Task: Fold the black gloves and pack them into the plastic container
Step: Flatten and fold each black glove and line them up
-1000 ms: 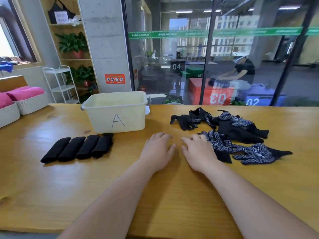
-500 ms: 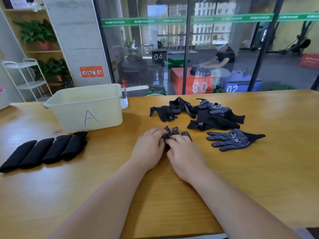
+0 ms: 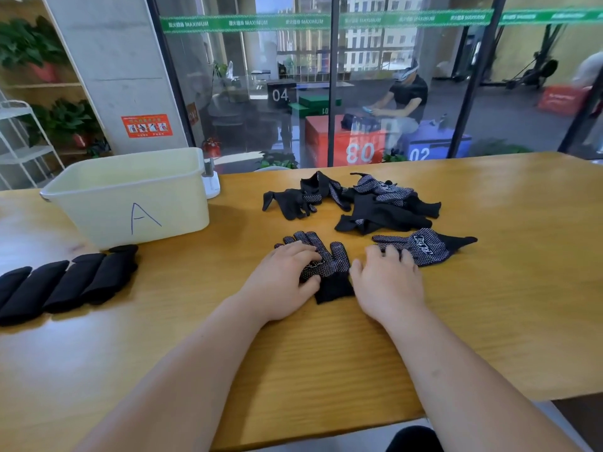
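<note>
A black dotted glove (image 3: 329, 265) lies flat on the wooden table (image 3: 326, 353), fingers pointing away from me. My left hand (image 3: 284, 278) rests flat on its left half. My right hand (image 3: 388, 282) lies beside the glove's right edge, its fingertips touching a second dotted glove (image 3: 427, 246). Behind them sits a loose pile of black gloves (image 3: 368, 203). The cream plastic container (image 3: 130, 197), marked "A", stands at the back left. Several folded black gloves (image 3: 65, 285) lie in a row in front of it.
A small white object (image 3: 210, 184) stands just right of the container. A glass wall runs behind the table's far edge. A white rack (image 3: 19, 138) and potted plants stand at the far left. The table's near edge is close to my body.
The glove bunched between my hands half a second ago is now spread flat. My right hand has slid right, off it, toward the second dotted glove. The view shifted right earlier.
</note>
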Motion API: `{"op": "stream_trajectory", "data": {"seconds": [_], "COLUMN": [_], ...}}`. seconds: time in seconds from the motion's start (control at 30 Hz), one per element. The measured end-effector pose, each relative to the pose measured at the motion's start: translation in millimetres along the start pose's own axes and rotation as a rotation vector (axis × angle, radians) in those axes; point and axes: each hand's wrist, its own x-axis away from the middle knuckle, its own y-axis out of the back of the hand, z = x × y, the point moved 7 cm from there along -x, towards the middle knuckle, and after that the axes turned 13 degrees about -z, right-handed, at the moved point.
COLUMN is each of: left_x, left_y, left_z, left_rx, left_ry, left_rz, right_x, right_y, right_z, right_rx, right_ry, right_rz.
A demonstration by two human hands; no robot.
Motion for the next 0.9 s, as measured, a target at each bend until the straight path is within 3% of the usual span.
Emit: {"op": "stream_trajectory", "data": {"seconds": [0.13,0.27,0.4,0.6,0.7,0.83,0.9], "left_x": [4.1,11.3,16.3,7.0,-0.8,-3.3,0.9], "left_y": [7.0,17.1,20.6,18.4,17.4,16.8,19.2], "left_z": [3.9,18.0,29.2,39.6,40.7,44.5,52.2], "left_rx": [-0.001,-0.015,-0.060,-0.137,-0.125,-0.132,-0.111], "left_ry": [0.029,0.100,0.141,0.166,0.198,0.186,0.211], "left_rz": [0.011,-0.031,-0.038,0.003,0.043,0.057,0.039], "right_x": [19.8,30.3,26.1,-14.1,-34.1,-44.7,-43.8], "right_y": [9.6,5.9,4.7,6.6,-2.3,-32.8,-32.7], "right_z": [37.7,62.6,60.3,24.8,29.9,45.0,49.9], "right_rx": [0.006,-0.193,-0.170,0.097,0.121,0.120,0.110], "right_ry": [0.198,0.350,0.386,0.164,0.254,0.392,0.414], "right_rz": [-0.108,-0.125,-0.146,-0.123,-0.128,0.067,0.049]}}
